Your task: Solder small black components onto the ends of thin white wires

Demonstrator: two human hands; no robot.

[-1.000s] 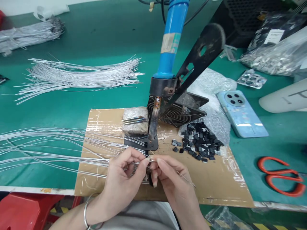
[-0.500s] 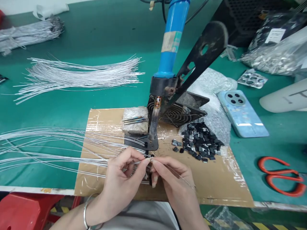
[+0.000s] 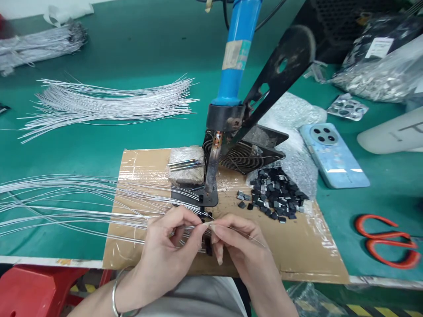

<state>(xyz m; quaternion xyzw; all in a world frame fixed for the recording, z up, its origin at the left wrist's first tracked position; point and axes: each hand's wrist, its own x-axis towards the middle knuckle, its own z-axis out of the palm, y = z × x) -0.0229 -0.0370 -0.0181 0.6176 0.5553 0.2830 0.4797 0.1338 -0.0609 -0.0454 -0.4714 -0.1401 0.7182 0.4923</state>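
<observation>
My left hand (image 3: 175, 253) is closed in a pinch on the end of a thin white wire, just in front of the soldering iron stand. Touching its fingertips, my right hand (image 3: 246, 246) pinches a fine strand that trails out to the right across the palm. Whatever lies exactly between the fingertips is too small to make out. Several long white wires (image 3: 76, 215) run in from the left under and beside my left hand, with small black pieces on some of their ends. Above the hands, a blue soldering iron (image 3: 229, 81) is clamped upright, tip down.
Beneath the work lies a cardboard sheet (image 3: 297, 251). A pile of small black pieces (image 3: 277, 196) sits right of a fan (image 3: 243, 156). Farther right are a blue phone (image 3: 340, 160) and red-handled scissors (image 3: 388, 242). A wire bundle (image 3: 112, 103) lies at the back left.
Both hands have shifted slightly down. The right hand's lower fingers have moved a little to the right and toward me; both pinches remain together.
</observation>
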